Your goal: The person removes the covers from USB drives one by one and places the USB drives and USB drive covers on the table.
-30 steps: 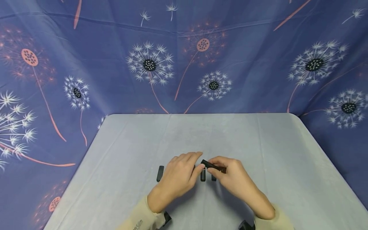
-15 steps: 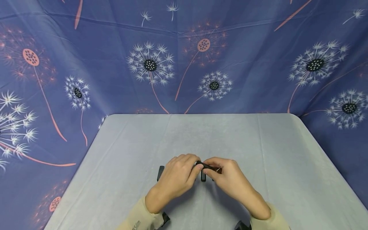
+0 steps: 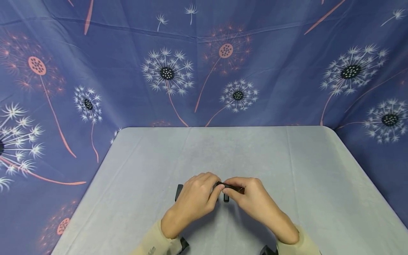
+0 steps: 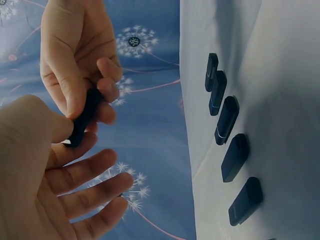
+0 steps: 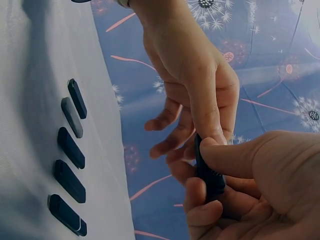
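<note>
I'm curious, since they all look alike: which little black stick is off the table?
The black stick held by both the left hand and right hand; the other five black sticks lie in a row on the table.

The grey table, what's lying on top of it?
Five small dark sticks lie in a row on the grey table. In the head view, the left hand and right hand hide some; no view shows the sticks' undersides.
</note>
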{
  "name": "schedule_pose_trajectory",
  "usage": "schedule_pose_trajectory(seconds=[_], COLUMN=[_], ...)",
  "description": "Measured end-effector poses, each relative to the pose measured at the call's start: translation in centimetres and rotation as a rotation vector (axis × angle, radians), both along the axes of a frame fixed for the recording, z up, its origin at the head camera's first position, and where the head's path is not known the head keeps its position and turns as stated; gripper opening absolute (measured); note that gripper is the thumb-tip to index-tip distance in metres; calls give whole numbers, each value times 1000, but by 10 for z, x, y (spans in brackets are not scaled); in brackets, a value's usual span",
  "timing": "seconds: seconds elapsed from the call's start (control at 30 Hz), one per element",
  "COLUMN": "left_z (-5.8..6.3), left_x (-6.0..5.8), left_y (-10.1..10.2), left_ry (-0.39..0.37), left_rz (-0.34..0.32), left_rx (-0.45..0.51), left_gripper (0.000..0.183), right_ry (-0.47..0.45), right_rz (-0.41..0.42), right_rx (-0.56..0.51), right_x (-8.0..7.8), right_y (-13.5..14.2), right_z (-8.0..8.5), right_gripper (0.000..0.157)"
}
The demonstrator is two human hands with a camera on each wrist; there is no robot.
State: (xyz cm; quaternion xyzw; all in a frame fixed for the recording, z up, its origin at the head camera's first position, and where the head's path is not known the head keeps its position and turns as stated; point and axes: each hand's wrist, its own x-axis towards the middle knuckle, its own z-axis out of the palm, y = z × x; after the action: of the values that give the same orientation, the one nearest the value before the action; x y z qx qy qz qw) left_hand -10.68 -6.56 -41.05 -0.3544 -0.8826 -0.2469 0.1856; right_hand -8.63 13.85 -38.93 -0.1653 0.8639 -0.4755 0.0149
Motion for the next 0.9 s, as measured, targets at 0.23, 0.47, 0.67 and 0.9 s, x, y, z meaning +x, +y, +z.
schedule_pose_trajectory(seconds=[0.23,0.47,0.67,0.9], left_z=[0,1,1,5], left_x=[1,-1,0,-1], left_y=[0,2,3,2], left_ry=[-83,-127,-169,-184], left_rz=[-52,-119,-167,-194], left_rx=[69,94,109,168], left_gripper=[22,27,31,31], right_ry=[27,32,66,135], right_rz=[60,107,124,151], right_rx=[8,26,20,33], right_x=[-1,2,4,3], right_y=[3,8,10,9], right_z=[3,9,11,11], right_gripper=[5,7,8,14])
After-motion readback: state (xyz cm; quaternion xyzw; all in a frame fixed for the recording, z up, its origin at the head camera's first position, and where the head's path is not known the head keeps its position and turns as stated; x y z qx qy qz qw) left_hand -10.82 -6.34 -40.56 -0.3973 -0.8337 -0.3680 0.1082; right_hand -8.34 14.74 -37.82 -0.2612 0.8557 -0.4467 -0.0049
